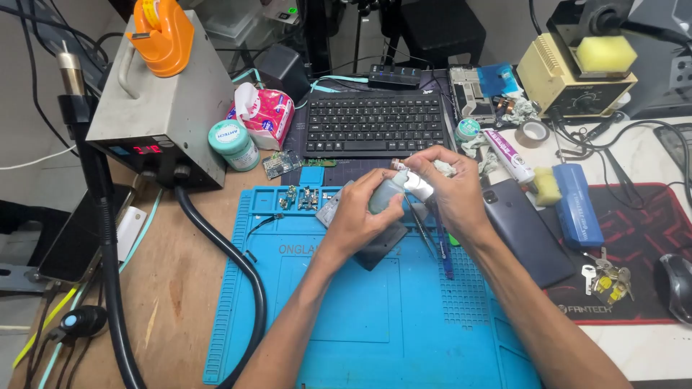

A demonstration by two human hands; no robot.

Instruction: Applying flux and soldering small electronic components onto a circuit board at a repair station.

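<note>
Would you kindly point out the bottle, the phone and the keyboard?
bottle (387,196), head view, on its grey-green body.
phone (525,232), head view, on its dark back.
keyboard (375,124), head view, on the middle keys.

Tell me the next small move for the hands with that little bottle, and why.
Probably tip the small bottle so its nozzle wets the white wad. The left hand wraps the bottle's body, the right hand pinches the wad right by its tip, and both sit above the blue mat, so any drip would land there.
</note>
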